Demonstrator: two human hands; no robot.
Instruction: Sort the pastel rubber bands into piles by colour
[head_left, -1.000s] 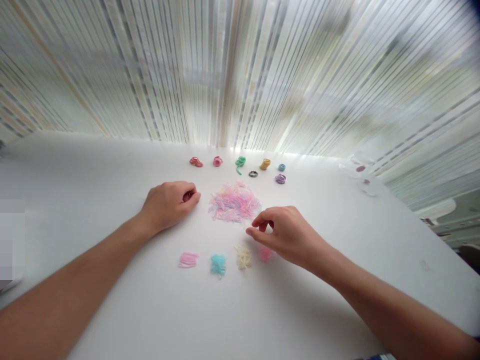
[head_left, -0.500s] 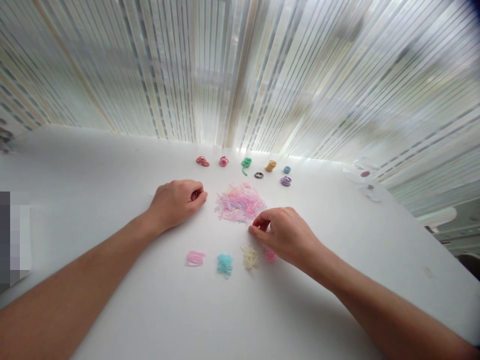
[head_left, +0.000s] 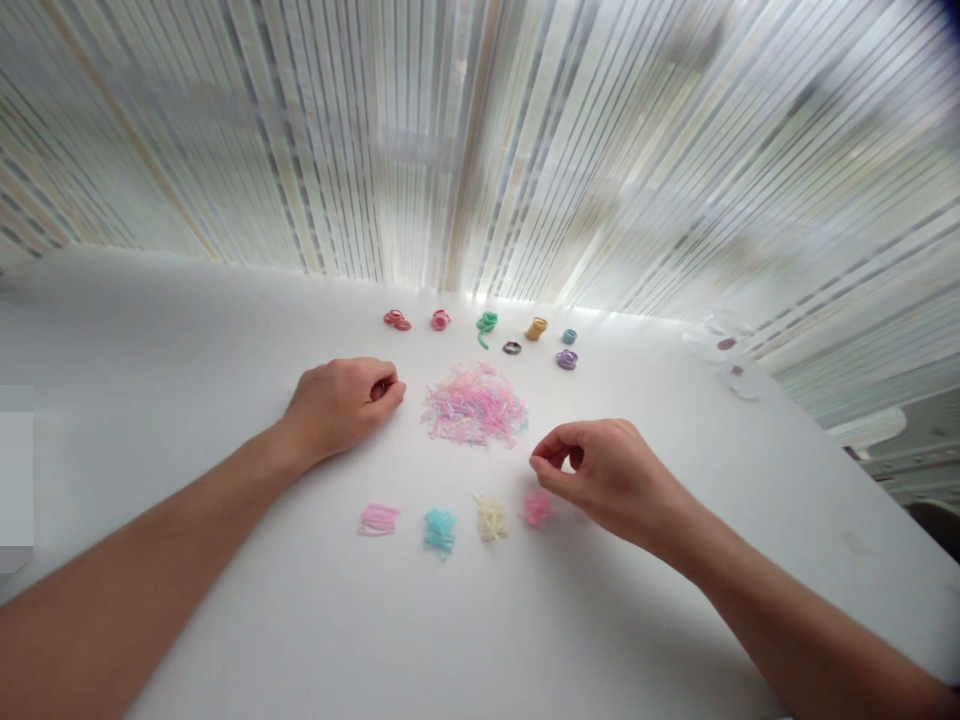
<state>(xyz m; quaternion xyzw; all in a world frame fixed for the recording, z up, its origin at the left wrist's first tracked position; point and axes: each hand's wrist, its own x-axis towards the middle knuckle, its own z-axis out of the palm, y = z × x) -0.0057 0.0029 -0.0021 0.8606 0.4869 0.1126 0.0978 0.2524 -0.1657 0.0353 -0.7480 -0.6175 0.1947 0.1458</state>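
A loose pile of short, thin pastel strands (head_left: 477, 405), mostly pink, lies mid-table. My left hand (head_left: 349, 408) rests just left of it, fingers curled closed; whatever they may hold is hidden. To the right of the pile, my right hand (head_left: 600, 470) hovers with thumb and fingertips pinched together. Anything in that pinch is too small to make out. Beneath its fingertips is a small bright-pink bunch (head_left: 538, 508). Leftward in the same row are a cream bunch (head_left: 492, 519), a turquoise bunch (head_left: 439, 531) and a light-pink bunch (head_left: 379, 519).
Along the back of the white table (head_left: 300, 620) sit small coils: red (head_left: 397, 320), pink (head_left: 440, 320), green (head_left: 487, 322), yellow (head_left: 535, 328), blue (head_left: 570, 337) and purple (head_left: 567, 359). A dark ring (head_left: 511, 348) lies among them. Striped curtains (head_left: 420, 150) hang behind.
My right hand has moved right, away from the pile's edge, uncovering more of the bright-pink bunch. My left hand keeps its place beside the pile. The whole view has shifted slightly.
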